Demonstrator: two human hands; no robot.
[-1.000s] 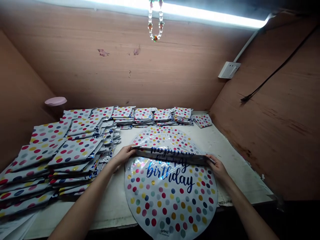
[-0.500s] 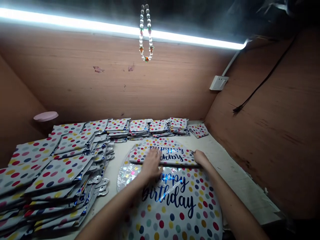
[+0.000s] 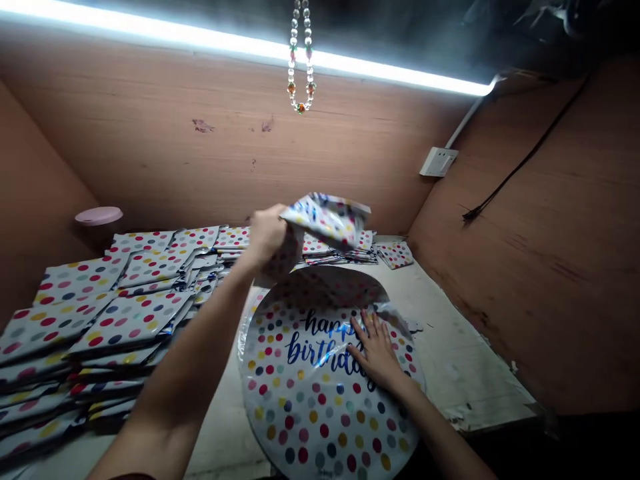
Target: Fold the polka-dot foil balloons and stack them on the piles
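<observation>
A round foil balloon (image 3: 310, 393), white with coloured dots and blue "happy birthday" lettering, lies flat on the bench before me. My right hand (image 3: 376, 352) rests flat on its right side, fingers spread. My left hand (image 3: 267, 233) is raised above the bench and grips a folded dotted balloon (image 3: 327, 219) by its left end, holding it in the air over the back row of stacks.
Stacks of folded dotted balloons (image 3: 100, 313) fill the left side of the bench, and a row of them (image 3: 380, 250) runs along the back wall. A pink lid (image 3: 99, 215) sits at the far left. A bead string (image 3: 300, 60) hangs overhead. Wooden walls enclose the bench; a socket (image 3: 439, 162) is mounted on the back wall at its right end.
The folded balloon, pressed flat on the bench before, is now lifted up and back in my left hand. My right hand has moved down onto the flat round balloon.
</observation>
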